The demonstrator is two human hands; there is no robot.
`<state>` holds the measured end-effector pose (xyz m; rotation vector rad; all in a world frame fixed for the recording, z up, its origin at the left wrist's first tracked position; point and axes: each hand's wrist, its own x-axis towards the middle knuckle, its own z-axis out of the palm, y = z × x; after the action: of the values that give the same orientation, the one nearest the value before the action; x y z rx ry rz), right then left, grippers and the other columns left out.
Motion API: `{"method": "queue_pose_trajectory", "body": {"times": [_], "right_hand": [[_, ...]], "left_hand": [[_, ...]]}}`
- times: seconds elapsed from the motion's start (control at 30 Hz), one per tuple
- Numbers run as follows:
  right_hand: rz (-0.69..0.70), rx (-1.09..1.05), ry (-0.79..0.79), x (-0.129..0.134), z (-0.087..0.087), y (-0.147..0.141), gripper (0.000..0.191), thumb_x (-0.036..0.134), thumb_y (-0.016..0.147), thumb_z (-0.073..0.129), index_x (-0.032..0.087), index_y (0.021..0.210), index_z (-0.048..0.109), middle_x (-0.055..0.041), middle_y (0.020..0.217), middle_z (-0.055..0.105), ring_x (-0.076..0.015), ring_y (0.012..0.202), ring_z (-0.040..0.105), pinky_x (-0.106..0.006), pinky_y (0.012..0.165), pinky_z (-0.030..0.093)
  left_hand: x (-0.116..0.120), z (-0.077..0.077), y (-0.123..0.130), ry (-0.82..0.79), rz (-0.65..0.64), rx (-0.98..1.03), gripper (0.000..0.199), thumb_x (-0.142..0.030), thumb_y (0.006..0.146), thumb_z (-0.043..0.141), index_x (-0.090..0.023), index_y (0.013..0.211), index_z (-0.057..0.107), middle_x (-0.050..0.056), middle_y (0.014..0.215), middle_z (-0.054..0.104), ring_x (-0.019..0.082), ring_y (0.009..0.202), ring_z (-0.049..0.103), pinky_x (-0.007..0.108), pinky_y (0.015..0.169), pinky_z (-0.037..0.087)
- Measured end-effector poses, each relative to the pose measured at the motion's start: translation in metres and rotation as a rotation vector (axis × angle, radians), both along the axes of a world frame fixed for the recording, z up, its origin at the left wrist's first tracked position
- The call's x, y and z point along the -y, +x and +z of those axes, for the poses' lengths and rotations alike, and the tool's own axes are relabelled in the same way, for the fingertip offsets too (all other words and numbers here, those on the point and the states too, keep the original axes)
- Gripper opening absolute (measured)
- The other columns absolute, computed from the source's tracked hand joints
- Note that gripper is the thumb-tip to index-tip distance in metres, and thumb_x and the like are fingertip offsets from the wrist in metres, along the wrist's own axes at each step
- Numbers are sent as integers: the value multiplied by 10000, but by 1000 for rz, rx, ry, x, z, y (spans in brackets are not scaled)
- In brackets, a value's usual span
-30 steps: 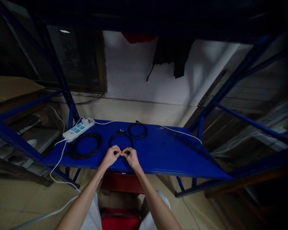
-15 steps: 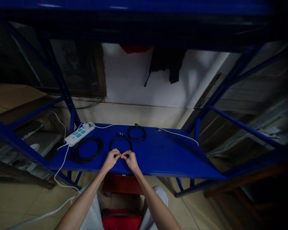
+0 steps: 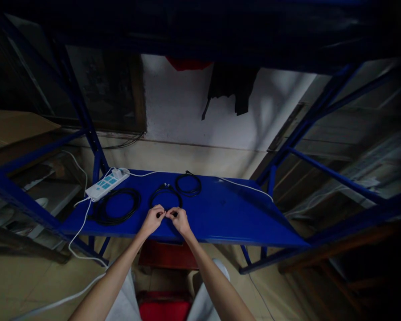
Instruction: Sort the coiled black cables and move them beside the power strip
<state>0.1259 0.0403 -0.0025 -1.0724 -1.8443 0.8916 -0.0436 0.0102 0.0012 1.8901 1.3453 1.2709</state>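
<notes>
hands unchanged over last second: i see left hand (image 3: 151, 219) and right hand (image 3: 179, 220) still pinched together on near edge of middle cable coil (image 3: 165, 198), flat on blue shelf (image 3: 234, 218), right of power strip (image 3: 103, 184). fiddly work continuing, i judge.

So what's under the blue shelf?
Under the blue shelf sits something red, plus tan floor. The shelf and the person's arms cover the rest.
</notes>
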Motion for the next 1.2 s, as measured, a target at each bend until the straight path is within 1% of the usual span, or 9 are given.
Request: {"method": "queue_pose_trajectory", "body": {"times": [0.33, 0.5, 0.6, 0.73, 0.8, 0.87, 0.93, 1.03, 1.2], "right_hand": [[-12, 50, 4, 8, 11, 0, 109, 241, 815, 625, 231, 790, 730, -7, 834, 741, -189, 802, 668, -281, 754, 478], [-26, 51, 11, 9, 9, -1, 131, 274, 805, 631, 223, 785, 750, -18, 819, 747, -187, 767, 671, -276, 725, 483], [-24, 43, 24, 7, 6, -1, 150, 328, 795, 665, 213, 781, 762, -34, 824, 749, -194, 759, 670, -276, 709, 484], [-18, 50, 18, 8, 6, -1, 185, 364, 811, 654, 212, 788, 757, -41, 828, 746, -194, 757, 667, -274, 710, 486], [-29, 42, 18, 10, 7, -2, 187, 354, 831, 626, 216, 832, 751, -29, 819, 739, -187, 759, 665, -268, 713, 485], [-24, 16, 22, 12, 9, -2, 205, 349, 844, 611, 222, 929, 748, -17, 817, 732, -180, 754, 661, -264, 717, 486], [-3, -11, 41, 12, 10, -2, 235, 353, 856, 601, 223, 987, 747, -21, 858, 735, -178, 772, 658, -268, 739, 489], [12, -15, 71, 11, 10, -2, 244, 361, 872, 582, 215, 938, 766, -46, 926, 734, -182, 801, 648, -280, 768, 490], [-4, -4, 82, 5, 5, -3, 214, 337, 842, 620, 205, 895, 780, -43, 850, 713, -167, 738, 619, -267, 716, 474]], "left_hand": [[4, 3, -1, 9, -10, -28, 188, -225, 875, 549, -176, 740, 670, 46, 837, 648, 168, 815, 598, 297, 785, 464], [8, 8, -1, -18, -33, -14, 202, -255, 866, 558, -175, 720, 671, 60, 872, 657, 182, 842, 613, 315, 799, 478], [9, 8, -2, -14, -13, -29, 229, -293, 878, 564, -173, 721, 679, 61, 855, 656, 183, 827, 609, 315, 787, 477], [8, 6, -1, 10, 13, -66, 249, -279, 899, 537, -171, 721, 674, 54, 841, 650, 179, 811, 599, 312, 775, 466], [7, 5, -1, 20, 14, -78, 263, -269, 908, 525, -171, 700, 654, 52, 844, 648, 177, 814, 600, 308, 778, 462], [7, 4, 0, 29, 12, -82, 268, -268, 915, 520, -170, 699, 645, 50, 850, 645, 175, 817, 602, 305, 783, 461], [6, 2, -1, 34, 8, -87, 273, -277, 922, 519, -169, 707, 649, 50, 850, 643, 174, 817, 603, 303, 788, 463], [5, 1, -2, 32, 12, -93, 277, -290, 920, 539, -171, 703, 662, 48, 837, 644, 177, 822, 602, 308, 803, 466], [1, -2, -4, 21, 31, -76, 242, -281, 878, 602, -174, 674, 675, 43, 819, 649, 172, 792, 608, 300, 773, 460]]}}
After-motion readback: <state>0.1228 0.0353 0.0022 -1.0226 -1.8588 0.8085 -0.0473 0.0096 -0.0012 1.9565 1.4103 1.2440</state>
